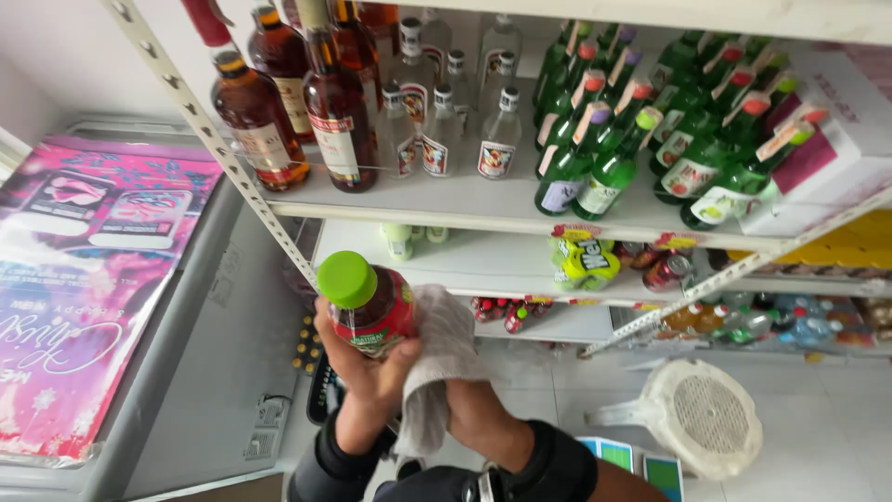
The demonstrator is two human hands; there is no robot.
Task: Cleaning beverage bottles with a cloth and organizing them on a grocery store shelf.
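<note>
- Two hands meet in front of a white metal shelf unit (483, 209), and between them they work on one small bottle (372, 307).
- The left hand (367, 367) has its grip closed around the bottle's lower body from beneath, holding it roughly upright with the bright green cap (346, 278) tipped a little toward the camera.
- The bottle holds a red drink and carries a red label; it is in the air, below the upper shelf board and well clear of every shelf.
- The right hand (465, 395) is mostly hidden under a pale grey cloth (441, 358); its grip looks closed on the cloth, which presses against the bottle's right side and hangs down over the wrist.
- Judging from this, the step in hand is wiping the bottle, with the side being covered and the cap not yet touched by the cloth.
- A next move would likely call for turning the bottle within the left hand so an unwiped face meets the cloth, keeping the hold firm on the smooth plastic.
- Brown liquor bottles (279, 112), clear ones (446, 121) and green ones (632, 139) crowd the upper shelf.
</note>
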